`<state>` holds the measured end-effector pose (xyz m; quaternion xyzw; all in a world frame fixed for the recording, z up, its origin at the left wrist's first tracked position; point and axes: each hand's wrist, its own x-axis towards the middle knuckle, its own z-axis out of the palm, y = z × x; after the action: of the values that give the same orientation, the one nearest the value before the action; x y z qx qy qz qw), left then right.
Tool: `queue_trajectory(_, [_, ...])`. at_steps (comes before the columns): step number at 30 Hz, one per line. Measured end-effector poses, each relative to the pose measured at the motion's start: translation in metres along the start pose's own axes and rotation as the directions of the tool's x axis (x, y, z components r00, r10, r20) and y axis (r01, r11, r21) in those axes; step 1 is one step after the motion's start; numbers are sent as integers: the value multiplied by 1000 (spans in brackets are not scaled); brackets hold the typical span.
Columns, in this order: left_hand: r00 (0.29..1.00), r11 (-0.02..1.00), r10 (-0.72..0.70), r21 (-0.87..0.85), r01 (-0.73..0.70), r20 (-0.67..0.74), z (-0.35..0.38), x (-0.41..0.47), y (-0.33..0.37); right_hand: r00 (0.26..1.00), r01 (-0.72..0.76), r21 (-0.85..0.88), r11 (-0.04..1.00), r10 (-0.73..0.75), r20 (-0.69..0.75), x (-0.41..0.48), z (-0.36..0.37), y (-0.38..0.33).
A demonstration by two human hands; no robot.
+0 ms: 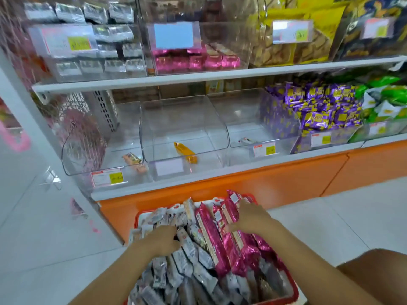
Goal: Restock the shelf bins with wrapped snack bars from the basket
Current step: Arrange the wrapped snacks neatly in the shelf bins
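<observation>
The left hand point(161, 238) digs curled fingers among silver-wrapped bars point(187, 271) in the red basket point(137, 219); whether it grips one cannot be told. The right hand point(251, 219), apart from it, lies spread on pink-wrapped bars point(211, 238). Beyond the basket stand clear bins point(182, 128), each holding a single bar.

1 head-worn wide-angle camera looks forward and down, close over the basket point(294, 289), toward the shelf bins point(185, 128).

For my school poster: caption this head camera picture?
Left hand and right hand touch wrapped snack bars in a red plastic basket below clear bins.
</observation>
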<state>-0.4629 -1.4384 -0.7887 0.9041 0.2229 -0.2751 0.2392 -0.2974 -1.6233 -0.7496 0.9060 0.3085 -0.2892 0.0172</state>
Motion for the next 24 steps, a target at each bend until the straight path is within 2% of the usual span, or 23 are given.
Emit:
queue_trajectory(3, [999,999,-34,30,34,18,24,4,-6,986,-167,81,983,164,42,9,34,5])
queue_trajectory(5, [1000,999,-25,39,24,2,32,4,-5,980,-197,71,978,197,12,13,47,4])
queue_trajectory(8, [1000,998,-28,48,28,-11,35,2,-2,977,-206,23,978,207,-51,7,46,2])
queue_trajectory(13, [996,991,-89,100,88,9,32,5,8,977,-200,29,979,197,79,20,31,17])
queue_trajectory(19, [989,980,-145,145,138,40,26,5,18,962,-271,192,943,268,40,24,41,12])
queue_trajectory(24, [986,983,-159,98,153,58,16,2,23,970,-241,244,939,224,94,24,37,12])
